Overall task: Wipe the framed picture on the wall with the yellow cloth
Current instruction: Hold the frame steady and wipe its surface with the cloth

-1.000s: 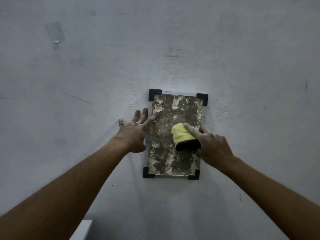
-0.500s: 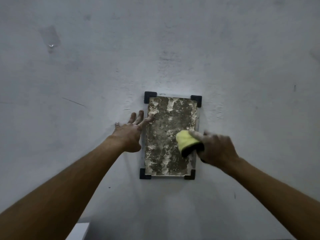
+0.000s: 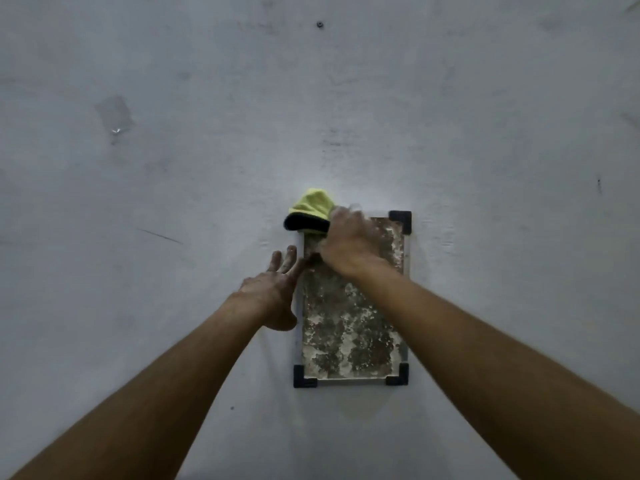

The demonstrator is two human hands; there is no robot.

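Note:
A framed picture (image 3: 349,327) with a mottled brown and cream surface and black corner pieces hangs on the grey wall. My right hand (image 3: 349,242) grips the yellow cloth (image 3: 311,209), which has a dark edge, over the frame's top left corner; that corner is hidden by the cloth. My left hand (image 3: 273,292) lies flat with fingers spread against the wall, touching the frame's left edge.
The grey wall (image 3: 173,306) has a strip of clear tape (image 3: 114,116) at the upper left, a small dark hole (image 3: 320,24) near the top and a few scuff marks.
My right hand has carried the yellow cloth from the picture's right middle up to its top left corner. My left hand stays at the frame's left edge.

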